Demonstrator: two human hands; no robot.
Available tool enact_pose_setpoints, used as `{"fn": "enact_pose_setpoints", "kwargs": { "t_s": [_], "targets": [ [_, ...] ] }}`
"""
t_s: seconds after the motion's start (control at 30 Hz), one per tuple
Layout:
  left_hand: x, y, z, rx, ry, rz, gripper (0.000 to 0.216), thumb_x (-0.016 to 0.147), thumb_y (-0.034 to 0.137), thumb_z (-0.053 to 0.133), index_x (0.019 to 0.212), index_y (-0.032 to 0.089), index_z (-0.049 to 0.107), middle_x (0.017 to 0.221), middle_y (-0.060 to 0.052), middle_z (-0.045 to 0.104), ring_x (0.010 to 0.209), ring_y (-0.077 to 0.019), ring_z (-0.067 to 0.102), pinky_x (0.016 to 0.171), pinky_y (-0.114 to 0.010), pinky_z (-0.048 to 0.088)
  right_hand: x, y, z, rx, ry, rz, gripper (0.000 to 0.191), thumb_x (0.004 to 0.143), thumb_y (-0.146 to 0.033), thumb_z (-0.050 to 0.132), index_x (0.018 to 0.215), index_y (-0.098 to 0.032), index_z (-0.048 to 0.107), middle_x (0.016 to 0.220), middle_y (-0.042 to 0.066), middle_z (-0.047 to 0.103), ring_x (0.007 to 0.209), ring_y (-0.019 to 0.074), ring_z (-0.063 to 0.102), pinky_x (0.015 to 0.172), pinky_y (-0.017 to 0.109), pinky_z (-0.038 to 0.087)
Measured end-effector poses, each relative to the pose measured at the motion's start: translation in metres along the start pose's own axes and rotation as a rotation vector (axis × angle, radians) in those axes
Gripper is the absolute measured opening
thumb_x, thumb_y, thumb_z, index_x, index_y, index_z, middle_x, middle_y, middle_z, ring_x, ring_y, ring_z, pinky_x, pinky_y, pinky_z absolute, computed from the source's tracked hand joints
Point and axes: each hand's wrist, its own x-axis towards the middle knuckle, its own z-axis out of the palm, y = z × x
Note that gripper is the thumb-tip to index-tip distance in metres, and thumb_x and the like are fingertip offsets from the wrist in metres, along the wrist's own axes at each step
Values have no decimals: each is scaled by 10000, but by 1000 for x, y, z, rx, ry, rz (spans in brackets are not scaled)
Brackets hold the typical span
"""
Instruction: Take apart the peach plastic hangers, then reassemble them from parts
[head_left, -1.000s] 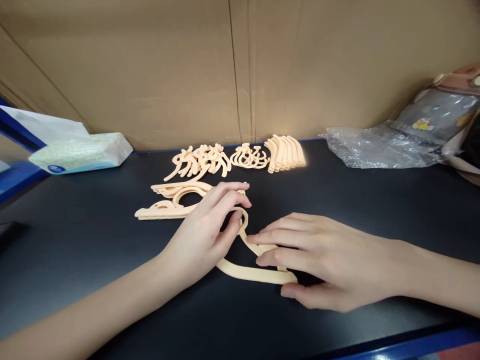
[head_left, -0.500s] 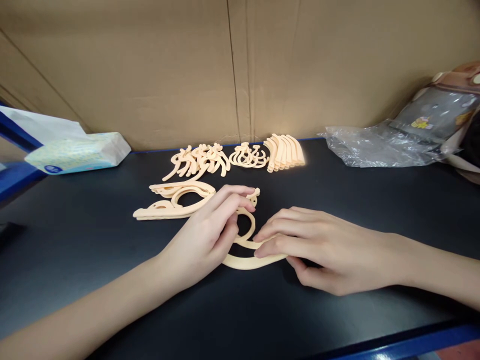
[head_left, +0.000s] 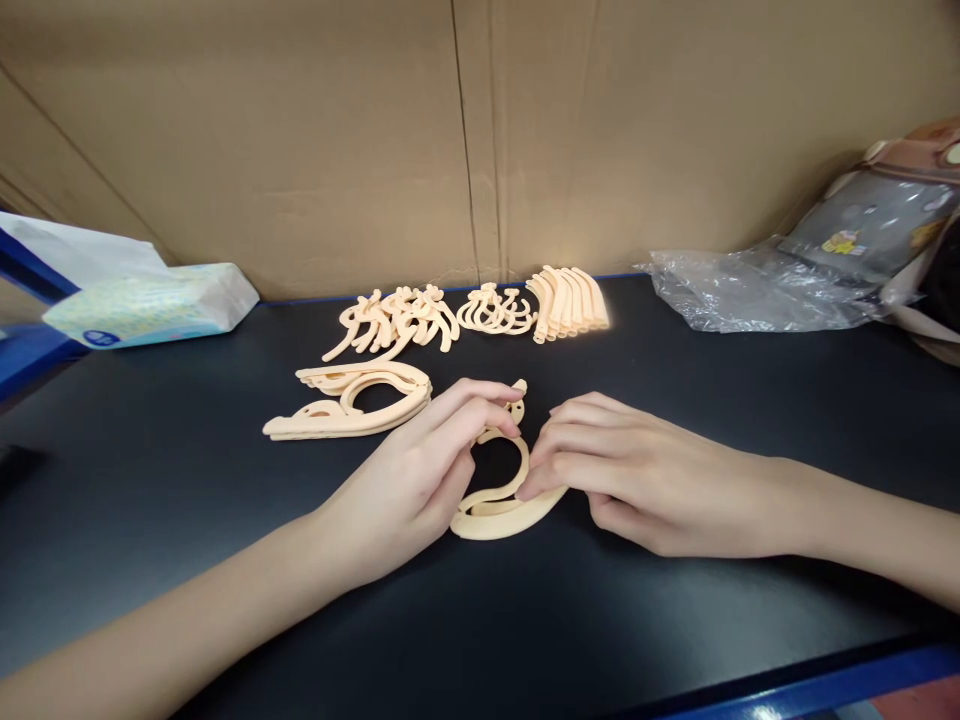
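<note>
A cream plastic folding hanger [head_left: 506, 522] lies on the black tabletop between my hands, its curved arm nearest me and its ring-shaped middle open above it. My left hand [head_left: 427, 455] grips its left side, with the fingers curled over the upper part and covering it. From the right, my right hand [head_left: 637, 475] pinches the curved arm and the inner strip, fingertips on top and thumb below. The hanger's far tip with small holes [head_left: 517, 405] shows beyond my left fingers. A stack of similar folded hangers [head_left: 360, 400] rests just left of my left hand.
Along the back lie a pile of curved hook pieces [head_left: 397, 318], smaller hooks [head_left: 495, 312] and a row of curved arms [head_left: 568, 303]. A tissue pack [head_left: 150, 305] sits back left. Clear plastic wrap [head_left: 742, 290] and a bottle [head_left: 862, 225] are back right, before a cardboard wall [head_left: 337, 130].
The hanger's ring and inner strip have shifted right and down against the curved arm, narrowing the gap between them. My right hand has moved slightly up; my left has barely moved.
</note>
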Motion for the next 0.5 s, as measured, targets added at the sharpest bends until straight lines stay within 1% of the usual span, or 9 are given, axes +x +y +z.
{"fn": "enact_pose_setpoints", "kwargs": {
  "t_s": [0.23, 0.4, 0.5],
  "targets": [
    [0, -4, 1, 3, 4, 11, 388, 872, -54, 316, 1050, 208, 540, 1269, -44, 510, 1183, -111, 511, 975, -223, 420, 2, 2, 0, -7, 13, 0, 454, 788, 47, 410, 1136, -192, 576, 1106, 29, 633, 1080, 170, 476, 963, 326, 351],
    [0, -4, 3, -12, -19, 17, 308, 920, 8, 356, 1044, 218, 545, 1266, -34, 505, 1181, -115, 503, 971, -227, 412, 2, 4, 2, -19, 66, 30, 439, 762, 73, 401, 1055, -190, 596, 1050, 24, 648, 1021, 166, 494, 904, 319, 375],
    [-1, -4, 3, -9, -24, 36, 340, 920, -9, 325, 1060, 217, 537, 1268, -30, 503, 1181, -106, 493, 973, -222, 404, 2, 5, 2, -22, 81, 39, 420, 771, 78, 389, 1025, -186, 596, 1033, 22, 652, 987, 167, 496, 884, 321, 382]
  ]
}}
